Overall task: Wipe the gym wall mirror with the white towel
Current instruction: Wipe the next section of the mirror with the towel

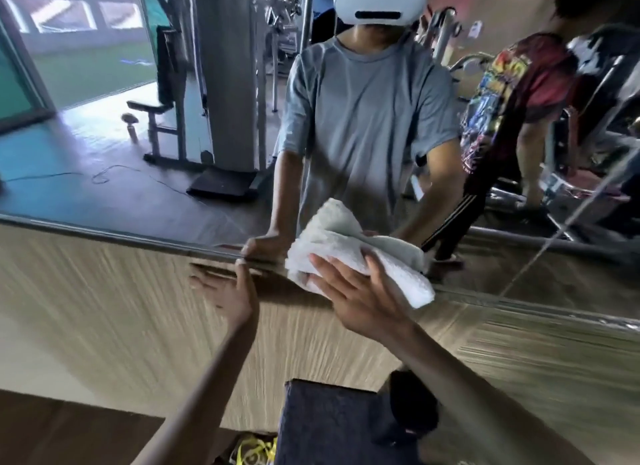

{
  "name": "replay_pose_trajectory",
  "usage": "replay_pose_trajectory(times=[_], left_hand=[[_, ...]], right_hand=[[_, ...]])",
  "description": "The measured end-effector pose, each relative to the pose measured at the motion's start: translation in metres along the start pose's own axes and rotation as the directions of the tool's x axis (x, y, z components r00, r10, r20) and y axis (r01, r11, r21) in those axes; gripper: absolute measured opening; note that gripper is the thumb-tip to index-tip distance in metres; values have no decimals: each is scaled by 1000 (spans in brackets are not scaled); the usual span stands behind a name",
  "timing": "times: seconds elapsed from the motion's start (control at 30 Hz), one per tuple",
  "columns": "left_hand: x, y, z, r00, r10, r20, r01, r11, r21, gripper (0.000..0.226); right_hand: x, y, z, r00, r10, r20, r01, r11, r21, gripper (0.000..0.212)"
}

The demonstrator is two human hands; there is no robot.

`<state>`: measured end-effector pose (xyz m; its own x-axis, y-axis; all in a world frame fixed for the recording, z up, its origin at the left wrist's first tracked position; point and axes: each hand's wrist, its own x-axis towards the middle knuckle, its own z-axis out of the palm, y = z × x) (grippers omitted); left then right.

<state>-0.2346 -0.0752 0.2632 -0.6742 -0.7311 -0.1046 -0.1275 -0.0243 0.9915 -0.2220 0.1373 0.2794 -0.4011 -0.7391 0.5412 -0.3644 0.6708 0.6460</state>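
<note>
The wall mirror (138, 173) fills the upper half of the view, its lower frame edge running from the left down to the right. A bunched white towel (349, 253) lies against the glass at that bottom edge. My right hand (356, 298) presses the towel flat to the mirror with spread, straight fingers. To its left, my left hand (230, 291) rests open against the wood-grain wall panel (104, 312) just below the frame, the thumb reaching up to the mirror's edge. Both arms and the towel are reflected in the glass.
A dark padded bench or block (329, 423) stands close in front of me, below my arms, with yellow cord (254, 450) beside it. The mirror reflects a weight machine (180, 101), a pillar, and a second person in a patterned shirt (509, 111) at the right.
</note>
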Motion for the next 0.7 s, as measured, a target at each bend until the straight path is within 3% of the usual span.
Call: replay_pose_trajectory(times=[0.17, 0.3, 0.47, 0.6, 0.7], left_hand=[[-75, -4, 46, 992, 36, 120, -34, 999, -16, 124], [-109, -8, 68, 983, 96, 155, -91, 995, -39, 129], [-121, -17, 77, 975, 134, 177, -134, 991, -9, 133], [-120, -15, 78, 982, 91, 164, -98, 995, 30, 130], [-120, -8, 78, 988, 81, 135, -89, 995, 51, 119]], right_hand=[[-124, 91, -12, 1000, 15, -18, -17, 995, -96, 47], [-188, 142, -24, 997, 42, 58, -30, 981, -190, 52], [-166, 118, -18, 982, 180, 53, -173, 978, -115, 62], [-104, 75, -13, 991, 120, 55, -116, 991, -60, 75], [-87, 67, -10, 995, 101, 19, -100, 994, -35, 71]])
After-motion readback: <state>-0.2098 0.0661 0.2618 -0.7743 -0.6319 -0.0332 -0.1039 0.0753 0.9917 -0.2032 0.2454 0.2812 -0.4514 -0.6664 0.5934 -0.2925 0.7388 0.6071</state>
